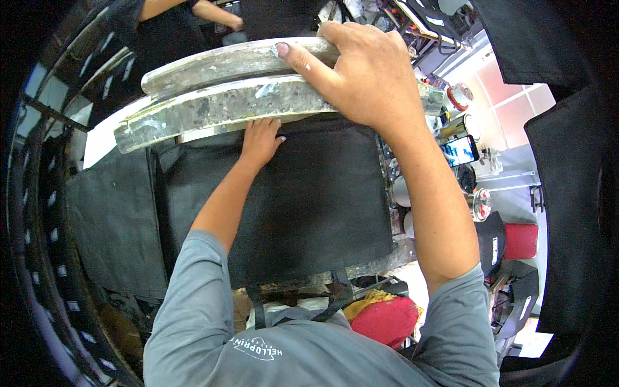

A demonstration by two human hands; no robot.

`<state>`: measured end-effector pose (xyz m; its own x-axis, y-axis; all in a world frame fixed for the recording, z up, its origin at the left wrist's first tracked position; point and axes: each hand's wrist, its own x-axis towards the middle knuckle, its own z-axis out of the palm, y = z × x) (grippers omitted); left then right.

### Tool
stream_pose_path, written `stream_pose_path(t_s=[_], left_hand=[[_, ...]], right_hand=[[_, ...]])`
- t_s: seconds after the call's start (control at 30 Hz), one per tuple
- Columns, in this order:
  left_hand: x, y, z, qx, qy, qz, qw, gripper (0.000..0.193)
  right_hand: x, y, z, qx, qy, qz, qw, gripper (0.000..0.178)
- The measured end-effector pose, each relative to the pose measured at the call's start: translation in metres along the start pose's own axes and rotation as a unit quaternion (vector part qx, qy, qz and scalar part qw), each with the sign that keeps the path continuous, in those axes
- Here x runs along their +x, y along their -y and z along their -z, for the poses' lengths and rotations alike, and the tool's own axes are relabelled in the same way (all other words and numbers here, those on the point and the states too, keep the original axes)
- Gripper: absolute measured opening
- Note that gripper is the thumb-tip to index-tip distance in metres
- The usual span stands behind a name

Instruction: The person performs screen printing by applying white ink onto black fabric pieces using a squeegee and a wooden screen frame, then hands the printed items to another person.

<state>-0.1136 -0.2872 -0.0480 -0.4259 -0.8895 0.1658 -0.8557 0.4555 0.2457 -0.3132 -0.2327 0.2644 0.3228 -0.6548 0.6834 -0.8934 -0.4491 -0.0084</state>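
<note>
A paint-stained screen printing frame is tilted up across the far side of the work surface, seen nearly edge-on. My right hand is closed over its right part, the thumb lying along a thick grey bar just behind the near edge. Below the frame, a black fabric bag lies flat, its handles hanging toward me. My left hand rests on the bag's far edge, thumb apart and fingers stretched forward, with the fingertips partly hidden near the frame.
More black fabric lies at the left. Along the right stand jars, a tin and a lit phone. A red round seat is near my body. Another person's arm shows at the far side.
</note>
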Motion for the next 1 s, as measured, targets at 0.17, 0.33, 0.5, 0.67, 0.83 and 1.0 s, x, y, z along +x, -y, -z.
stream_pose_path(t_s=[0.17, 0.33, 0.5, 0.67, 0.83, 1.0], left_hand=[[-0.035, -0.009, -0.007, -0.003, -0.089, -0.163, 0.983, 0.018], [-0.060, -0.015, -0.009, -0.016, -0.040, -0.212, 0.976, 0.018], [-0.039, -0.036, 0.008, 0.003, 0.171, -0.080, 0.982, 0.051], [0.010, -0.076, -0.005, 0.021, 0.124, -0.135, 0.983, 0.087], [0.058, -0.103, -0.049, -0.153, 0.130, -0.077, 0.977, 0.051], [0.090, -0.091, -0.081, -0.196, 0.159, -0.124, 0.959, 0.046]], right_hand=[[0.000, 0.000, 0.001, 0.006, 0.020, -0.004, 1.000, 0.067], [-0.001, 0.000, 0.001, 0.001, 0.024, -0.007, 1.000, 0.069], [-0.001, 0.001, 0.000, 0.002, 0.022, -0.013, 1.000, 0.070], [0.001, 0.005, 0.003, 0.002, 0.035, -0.024, 0.999, 0.068], [0.002, 0.005, 0.005, 0.019, 0.030, -0.017, 0.999, 0.066], [-0.002, 0.003, 0.002, 0.003, 0.016, -0.010, 1.000, 0.066]])
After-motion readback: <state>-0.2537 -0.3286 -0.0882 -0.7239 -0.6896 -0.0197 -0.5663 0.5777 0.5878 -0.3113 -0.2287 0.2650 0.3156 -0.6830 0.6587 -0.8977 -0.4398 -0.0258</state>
